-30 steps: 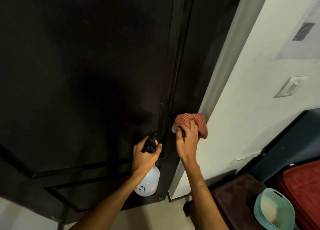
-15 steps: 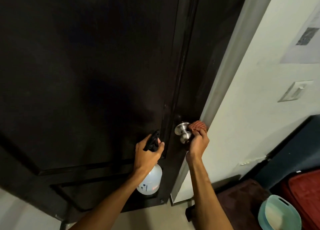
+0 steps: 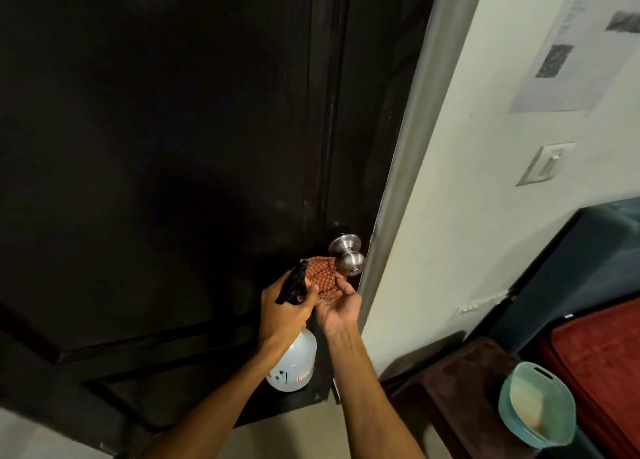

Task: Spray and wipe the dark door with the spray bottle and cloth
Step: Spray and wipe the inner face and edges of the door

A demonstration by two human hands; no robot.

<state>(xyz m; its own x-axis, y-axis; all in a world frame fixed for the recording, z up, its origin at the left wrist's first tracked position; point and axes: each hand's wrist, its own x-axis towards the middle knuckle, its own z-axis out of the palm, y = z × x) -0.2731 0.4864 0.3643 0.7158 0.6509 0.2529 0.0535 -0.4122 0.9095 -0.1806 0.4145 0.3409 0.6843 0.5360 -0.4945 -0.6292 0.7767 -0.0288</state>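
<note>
Left hand [image 3: 284, 308] gripping spray bottle [image 3: 294, 365], right hand [image 3: 337, 308] palm-up cupping checked cloth [image 3: 321, 275] beside steel knob [image 3: 348, 256], dark door [image 3: 156, 147] behind

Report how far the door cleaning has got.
Done: hard to say; the dark door shows only faint streaks near the knob. In hand: the left hand grips the spray bottle, nozzle toward the checked cloth bunched in the upturned right hand. Left: probably wetting the cloth, then wiping the panels.

Door [image 3: 173, 147] dark wood, faint sheen; knob [image 3: 348, 257] brushed metal; cloth [image 3: 322, 276] checked weave; bottle [image 3: 294, 365] translucent plastic.
</note>
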